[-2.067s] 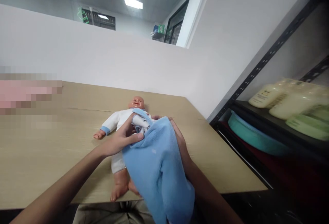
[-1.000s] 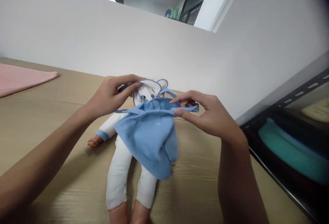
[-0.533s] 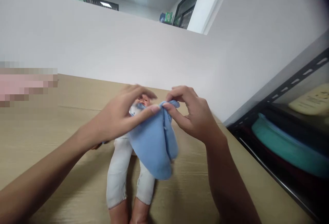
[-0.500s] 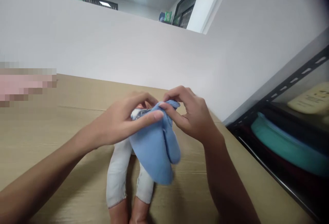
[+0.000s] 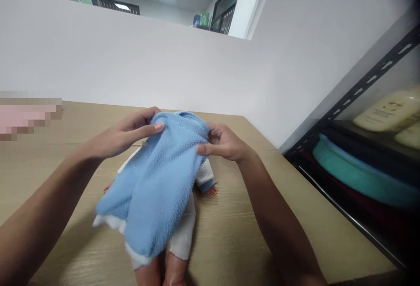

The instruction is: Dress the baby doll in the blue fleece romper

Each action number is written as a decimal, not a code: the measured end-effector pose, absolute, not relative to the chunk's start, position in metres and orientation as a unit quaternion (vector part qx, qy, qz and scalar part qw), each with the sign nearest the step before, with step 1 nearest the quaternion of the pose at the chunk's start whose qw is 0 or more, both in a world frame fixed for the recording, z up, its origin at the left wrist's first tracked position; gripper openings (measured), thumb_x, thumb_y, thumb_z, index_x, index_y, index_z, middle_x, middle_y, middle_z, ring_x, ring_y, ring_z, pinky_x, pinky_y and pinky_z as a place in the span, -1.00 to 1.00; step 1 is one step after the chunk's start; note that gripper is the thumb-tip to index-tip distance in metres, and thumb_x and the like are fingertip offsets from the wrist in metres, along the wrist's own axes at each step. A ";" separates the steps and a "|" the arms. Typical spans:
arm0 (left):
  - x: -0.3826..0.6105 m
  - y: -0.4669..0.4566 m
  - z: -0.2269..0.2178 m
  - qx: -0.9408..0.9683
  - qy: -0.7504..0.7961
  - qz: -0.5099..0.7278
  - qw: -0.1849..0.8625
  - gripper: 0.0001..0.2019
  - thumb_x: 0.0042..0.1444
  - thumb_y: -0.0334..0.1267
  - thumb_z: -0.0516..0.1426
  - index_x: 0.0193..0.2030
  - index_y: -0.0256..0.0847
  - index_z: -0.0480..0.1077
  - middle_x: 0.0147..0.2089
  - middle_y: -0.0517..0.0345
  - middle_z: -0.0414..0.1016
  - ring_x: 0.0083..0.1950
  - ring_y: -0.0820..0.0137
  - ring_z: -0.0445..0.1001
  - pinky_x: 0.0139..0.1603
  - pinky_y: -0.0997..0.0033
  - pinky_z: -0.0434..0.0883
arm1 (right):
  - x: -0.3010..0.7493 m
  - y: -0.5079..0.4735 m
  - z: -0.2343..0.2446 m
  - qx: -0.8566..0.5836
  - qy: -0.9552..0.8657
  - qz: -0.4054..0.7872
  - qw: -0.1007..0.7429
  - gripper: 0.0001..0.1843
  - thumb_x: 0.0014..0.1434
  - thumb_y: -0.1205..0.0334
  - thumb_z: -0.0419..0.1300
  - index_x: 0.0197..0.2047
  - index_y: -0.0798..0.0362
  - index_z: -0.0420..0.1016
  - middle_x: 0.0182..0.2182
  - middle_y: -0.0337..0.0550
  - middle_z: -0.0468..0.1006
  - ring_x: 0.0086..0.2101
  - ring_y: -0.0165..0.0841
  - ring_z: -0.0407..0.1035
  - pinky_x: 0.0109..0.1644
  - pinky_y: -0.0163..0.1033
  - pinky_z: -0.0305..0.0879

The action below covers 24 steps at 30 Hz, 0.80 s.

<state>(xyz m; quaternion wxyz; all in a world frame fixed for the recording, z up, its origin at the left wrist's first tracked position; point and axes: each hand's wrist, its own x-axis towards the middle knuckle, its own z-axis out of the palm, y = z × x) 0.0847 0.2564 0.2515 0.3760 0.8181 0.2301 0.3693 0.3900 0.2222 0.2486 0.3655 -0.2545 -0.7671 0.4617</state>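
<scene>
Small blue fleece trousers (image 5: 160, 167) hang spread between my hands, their two legs with white edges drooping toward me. My left hand (image 5: 129, 130) pinches the waist at the upper left, thumb on the near face. At the right edge of the waist, my right hand (image 5: 226, 141) is closed with its thumb in front and fingers behind. Beneath the trousers a doll (image 5: 183, 231) lies with its feet toward me. It wears white leggings and a white top with a blue cuff. The trousers hide its head and most of its body.
The doll lies on a brown tabletop (image 5: 236, 229) against a white wall (image 5: 157, 67). On the right stands a black metal shelf (image 5: 341, 106) with a teal basin (image 5: 357, 178) and pale yellow bottles (image 5: 387, 111). A blurred pink patch (image 5: 22, 117) shows at the far left.
The trousers were bunched up between my hands and now hang opened out. My hands have moved apart, the left one leftward. The doll's right-side sleeve and hand have come into view.
</scene>
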 end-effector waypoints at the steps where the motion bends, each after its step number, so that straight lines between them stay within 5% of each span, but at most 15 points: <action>1: 0.085 0.254 0.253 0.826 0.240 0.367 0.355 -0.60 0.50 0.21 0.29 0.10 -0.08 0.60 0.11 0.05 0.65 0.18 0.13 0.59 0.23 0.21 0.55 | 0.384 0.217 0.250 -0.256 -0.747 0.468 0.396 -0.48 0.22 -0.14 0.66 0.03 0.02 0.71 -0.12 -0.16 0.69 -0.03 -0.14 0.60 0.11 -0.09 0.58; 5: 0.098 0.240 0.259 0.821 0.204 0.407 0.346 -0.49 0.45 0.18 0.37 0.38 0.01 0.52 0.43 -0.04 0.56 0.45 0.05 0.49 0.45 0.13 0.46 | 0.356 0.182 0.264 -0.284 -0.710 0.464 0.448 -0.56 0.26 -0.10 0.67 -0.09 0.01 0.66 -0.22 -0.24 0.61 -0.18 -0.29 0.52 -0.04 -0.23 0.52; 8: 0.102 0.235 0.263 0.814 0.172 0.369 0.415 -0.61 0.46 0.12 0.38 0.20 -0.09 0.60 0.14 0.01 0.67 0.14 0.20 0.62 0.12 0.33 0.59 | 0.349 0.167 0.272 -0.295 -0.698 0.494 0.427 -0.50 0.32 -0.15 0.62 0.07 -0.01 0.64 -0.11 -0.16 0.66 -0.08 -0.23 0.56 0.01 -0.21 0.55; 11: 0.093 0.239 0.263 0.806 0.150 0.335 0.464 -0.70 0.49 0.03 0.38 -0.05 -0.17 0.58 -0.23 0.19 0.56 -0.27 0.43 0.49 -0.31 0.54 0.44 | 0.357 0.176 0.269 -0.281 -0.715 0.524 0.368 -0.37 0.31 -0.16 0.62 0.25 -0.03 0.57 0.05 -0.11 0.67 0.03 -0.18 0.58 0.14 -0.14 0.56; 17: 0.073 0.255 0.254 0.718 0.090 0.477 0.500 -0.74 0.47 -0.07 0.38 -0.09 -0.12 0.45 -0.21 0.24 0.41 -0.29 0.44 0.37 -0.35 0.54 0.40 | 0.373 0.212 0.249 -0.250 -0.839 0.449 0.178 -0.62 0.33 -0.07 0.60 -0.12 0.00 0.61 -0.16 -0.25 0.60 -0.10 -0.23 0.48 0.13 -0.16 0.42; 21: 0.064 0.264 0.259 0.689 0.122 0.491 0.519 -0.59 0.33 0.06 0.48 -0.10 -0.16 0.44 -0.30 0.29 0.32 -0.37 0.48 0.26 -0.43 0.56 0.29 | 0.371 0.208 0.247 -0.253 -0.783 0.446 0.352 -0.63 0.37 -0.07 0.54 -0.20 -0.02 0.55 -0.27 -0.29 0.49 -0.22 -0.28 0.40 0.01 -0.17 0.42; 24: 0.061 0.258 0.267 0.717 0.179 0.469 0.484 -0.51 0.32 0.18 0.47 0.08 -0.13 0.51 -0.20 0.26 0.41 -0.25 0.45 0.33 -0.30 0.53 0.33 | 0.366 0.197 0.253 -0.267 -0.736 0.434 0.446 -0.70 0.40 -0.05 0.49 -0.14 -0.02 0.60 -0.28 -0.27 0.52 -0.22 -0.26 0.43 -0.01 -0.16 0.45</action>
